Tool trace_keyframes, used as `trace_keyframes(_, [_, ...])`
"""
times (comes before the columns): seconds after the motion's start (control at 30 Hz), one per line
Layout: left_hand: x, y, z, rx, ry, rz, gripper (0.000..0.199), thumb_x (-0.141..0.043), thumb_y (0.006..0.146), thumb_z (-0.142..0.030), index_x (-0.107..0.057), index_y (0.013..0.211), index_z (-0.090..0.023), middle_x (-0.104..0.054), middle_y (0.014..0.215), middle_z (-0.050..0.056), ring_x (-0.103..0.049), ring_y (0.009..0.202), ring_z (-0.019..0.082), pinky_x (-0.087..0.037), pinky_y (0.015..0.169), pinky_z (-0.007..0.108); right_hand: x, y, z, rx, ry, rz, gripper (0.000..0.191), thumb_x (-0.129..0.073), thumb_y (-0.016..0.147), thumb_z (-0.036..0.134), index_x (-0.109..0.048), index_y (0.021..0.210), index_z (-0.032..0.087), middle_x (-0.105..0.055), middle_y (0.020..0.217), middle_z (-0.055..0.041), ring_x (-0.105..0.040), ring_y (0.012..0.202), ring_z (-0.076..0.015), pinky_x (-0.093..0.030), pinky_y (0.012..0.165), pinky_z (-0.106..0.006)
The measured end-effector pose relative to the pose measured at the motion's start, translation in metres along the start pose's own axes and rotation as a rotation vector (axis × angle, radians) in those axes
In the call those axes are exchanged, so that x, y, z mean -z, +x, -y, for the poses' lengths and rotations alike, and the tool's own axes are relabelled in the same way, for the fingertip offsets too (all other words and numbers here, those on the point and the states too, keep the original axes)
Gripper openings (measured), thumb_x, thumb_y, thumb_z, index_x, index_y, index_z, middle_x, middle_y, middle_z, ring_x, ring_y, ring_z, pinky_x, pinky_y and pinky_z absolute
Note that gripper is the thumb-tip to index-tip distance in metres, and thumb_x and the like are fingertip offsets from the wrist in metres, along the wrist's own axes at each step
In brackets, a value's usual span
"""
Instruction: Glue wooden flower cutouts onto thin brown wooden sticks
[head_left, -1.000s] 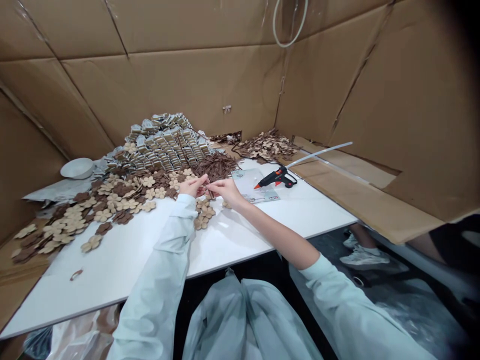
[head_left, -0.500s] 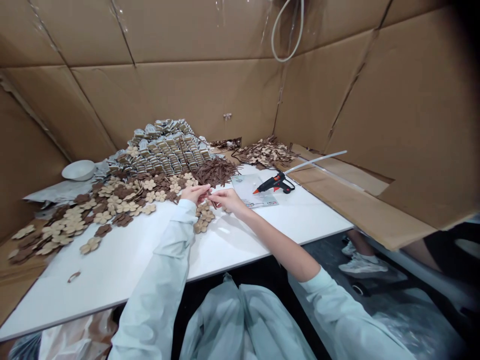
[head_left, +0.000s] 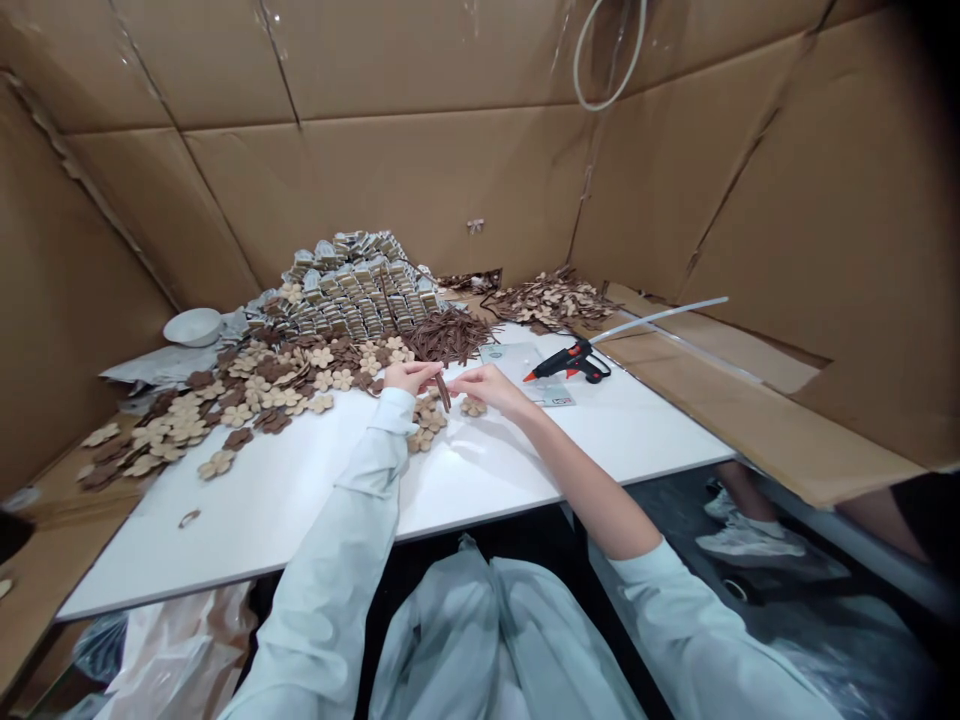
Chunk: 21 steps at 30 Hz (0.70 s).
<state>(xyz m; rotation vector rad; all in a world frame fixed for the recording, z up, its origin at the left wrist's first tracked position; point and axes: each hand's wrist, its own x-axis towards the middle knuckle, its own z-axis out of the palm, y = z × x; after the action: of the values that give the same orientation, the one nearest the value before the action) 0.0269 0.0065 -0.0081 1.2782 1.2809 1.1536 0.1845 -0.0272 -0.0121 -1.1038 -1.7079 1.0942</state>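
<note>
Over a white tabletop (head_left: 525,470), the left hand (head_left: 409,377) and right hand (head_left: 487,388) hold a thin brown stem (head_left: 443,393) in a narrow grip, beside scattered wooden flowers (head_left: 300,385). Farther back lie a heap of stems (head_left: 448,337), a hot glue gun (head_left: 574,362) and a white bowl (head_left: 193,327).

You have a black hot glue gun (head_left: 574,362) on your right with a long glue stick (head_left: 660,318) in its back, a white bowl (head_left: 193,327) far left, and cardboard walls (head_left: 420,170) behind.

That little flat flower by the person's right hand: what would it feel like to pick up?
The flower looks thin and flat, so it probably feels light for its size and fairly stiff. Lying flat on the table, it seems unlikely to roll if pushed. Its narrow joins between petals might be the fragile spots if bent.
</note>
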Motion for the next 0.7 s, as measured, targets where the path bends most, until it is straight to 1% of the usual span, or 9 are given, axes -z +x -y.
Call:
trace_keyframes(0.13, [-0.001, 0.0, 0.001, 0.001, -0.015, 0.002, 0.036, -0.074, 0.042, -0.039, -0.068, 0.067, -0.014, -0.064, 0.06, 0.005, -0.057, 0.052, 0.012, -0.039, 0.045, 0.02, -0.003, 0.001, -0.001, 0.006, -0.008, 0.008, 0.033, -0.061, 0.057, 0.041, -0.066, 0.066, 0.009, -0.054, 0.052, -0.0007, -0.039, 0.045, -0.0065, -0.028, 0.043, -0.021])
trace_keyframes(0.27, [-0.001, 0.0, 0.002, -0.031, -0.034, -0.003, 0.035, -0.074, 0.042, -0.038, -0.068, 0.065, -0.014, -0.065, 0.061, 0.005, -0.056, 0.053, 0.011, -0.041, 0.048, 0.021, -0.003, 0.005, -0.007, -0.012, -0.022, -0.014, 0.026, -0.06, 0.058, 0.035, -0.065, 0.063, 0.01, -0.059, 0.057, -0.0027, -0.044, 0.048, -0.0081, -0.032, 0.046, -0.021])
trace_keyframes(0.4, [-0.001, 0.002, 0.003, -0.047, -0.052, -0.021, 0.036, -0.075, 0.039, -0.035, -0.068, 0.066, -0.012, -0.064, 0.06, 0.005, -0.054, 0.051, 0.01, -0.044, 0.053, 0.023, -0.002, 0.005, -0.008, -0.017, -0.156, -0.06, 0.019, -0.057, 0.059, 0.027, -0.065, 0.063, 0.011, -0.06, 0.058, -0.0034, -0.047, 0.05, -0.0094, -0.034, 0.048, -0.022])
trace_keyframes(0.5, [-0.002, 0.001, 0.003, -0.078, -0.014, -0.014, 0.036, -0.075, 0.04, -0.035, -0.068, 0.067, -0.012, -0.064, 0.06, 0.005, -0.055, 0.053, 0.011, -0.045, 0.055, 0.024, 0.0, 0.003, -0.004, -0.017, -0.255, -0.097, 0.016, -0.057, 0.059, 0.023, -0.066, 0.063, 0.012, -0.061, 0.059, -0.0035, -0.049, 0.053, -0.0108, -0.036, 0.051, -0.022])
trace_keyframes(0.6, [-0.006, -0.004, 0.0, -0.14, 0.021, -0.01, 0.039, -0.074, 0.043, -0.035, -0.068, 0.074, -0.012, -0.065, 0.062, 0.005, -0.058, 0.059, 0.014, -0.047, 0.058, 0.025, 0.001, 0.001, 0.0, 0.015, -0.247, -0.12, 0.018, -0.059, 0.058, 0.027, -0.068, 0.066, 0.013, -0.062, 0.062, -0.0023, -0.049, 0.054, -0.0109, -0.035, 0.052, -0.022])
trace_keyframes(0.7, [-0.01, -0.012, -0.003, -0.2, -0.003, 0.027, 0.044, -0.073, 0.045, -0.033, -0.066, 0.083, -0.011, -0.065, 0.063, 0.005, -0.06, 0.063, 0.016, -0.048, 0.064, 0.028, 0.001, 0.0, 0.002, 0.068, -0.109, -0.088, 0.028, -0.059, 0.06, 0.037, -0.068, 0.07, 0.012, -0.062, 0.062, -0.002, -0.048, 0.055, -0.0111, -0.035, 0.053, -0.023])
